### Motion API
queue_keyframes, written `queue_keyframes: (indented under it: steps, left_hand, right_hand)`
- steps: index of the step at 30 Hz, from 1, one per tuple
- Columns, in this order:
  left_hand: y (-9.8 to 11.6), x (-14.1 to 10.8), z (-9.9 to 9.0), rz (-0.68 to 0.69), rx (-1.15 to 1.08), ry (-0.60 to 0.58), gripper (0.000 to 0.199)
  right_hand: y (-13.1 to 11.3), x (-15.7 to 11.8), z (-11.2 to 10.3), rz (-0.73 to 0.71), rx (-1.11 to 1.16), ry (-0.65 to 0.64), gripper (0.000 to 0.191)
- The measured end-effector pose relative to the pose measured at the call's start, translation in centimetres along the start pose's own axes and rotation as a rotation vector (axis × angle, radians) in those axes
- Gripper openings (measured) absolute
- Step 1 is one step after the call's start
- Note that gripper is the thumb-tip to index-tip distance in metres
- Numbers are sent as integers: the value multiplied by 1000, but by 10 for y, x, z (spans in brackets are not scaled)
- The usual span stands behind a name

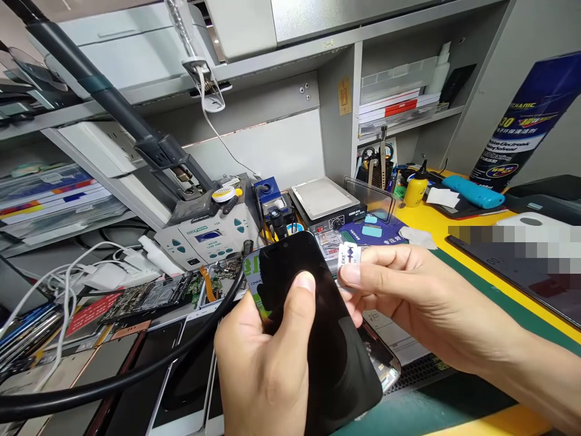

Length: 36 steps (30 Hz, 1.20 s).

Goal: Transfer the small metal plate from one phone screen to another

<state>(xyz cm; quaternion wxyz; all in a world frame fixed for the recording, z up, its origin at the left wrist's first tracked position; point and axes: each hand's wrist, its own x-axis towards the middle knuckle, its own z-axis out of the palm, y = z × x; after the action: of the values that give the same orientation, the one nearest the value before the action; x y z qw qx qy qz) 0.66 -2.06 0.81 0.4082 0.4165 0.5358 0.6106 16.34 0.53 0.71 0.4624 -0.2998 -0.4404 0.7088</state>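
Now clamping glossy black rectangular phone (pixel 333 333) in closed left hand (pixel 267 363), seemingly for steadiness, and pinching thin silver metal razor blade (pixel 349 257) in right hand (pixel 408 290), likely for control.

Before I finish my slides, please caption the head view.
Left hand grips a black-fronted phone; right fingers pinch a razor blade beside it.

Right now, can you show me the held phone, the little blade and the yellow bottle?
Held phone (pixel 333 327), head view: on its dark glass front.
Little blade (pixel 349 255), head view: on its flat face.
Yellow bottle (pixel 415 192), head view: on its body, below the black nozzle.
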Motion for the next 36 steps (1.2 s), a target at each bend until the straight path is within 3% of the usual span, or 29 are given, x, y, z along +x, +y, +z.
queue_keyframes:
  steps: [5, 11, 15, 21, 25, 29, 36]
  left_hand:
    - [0, 1, -1, 6, 12, 11, 27]
    - [2, 5, 1, -88, -102, -74, 28]
    - [0, 6, 0, -232, -276, -175, 19]
    - [-8, 9, 3, -345, -442, -363, 28]
    - [-12, 13, 5, -275, -396, -370, 30]
    - [-12, 14, 6, -328, -433, -384, 26]
    - [-6, 12, 14, -438, -464, -440, 36]
  right_hand:
    - [1, 0, 2, -50, -39, 42, 23]
    - [-1, -2, 5, -91, -102, 68, 27]
    - [-3, -4, 8, -90, -46, 55, 27]
    - [-5, -5, 10, -54, -18, 10, 29]
    - [-7, -7, 12, -23, 47, 9, 30]
    - [-7, -9, 13, -6, 75, 14, 29]
    - [-6, -10, 13, 20, 115, 12, 27]
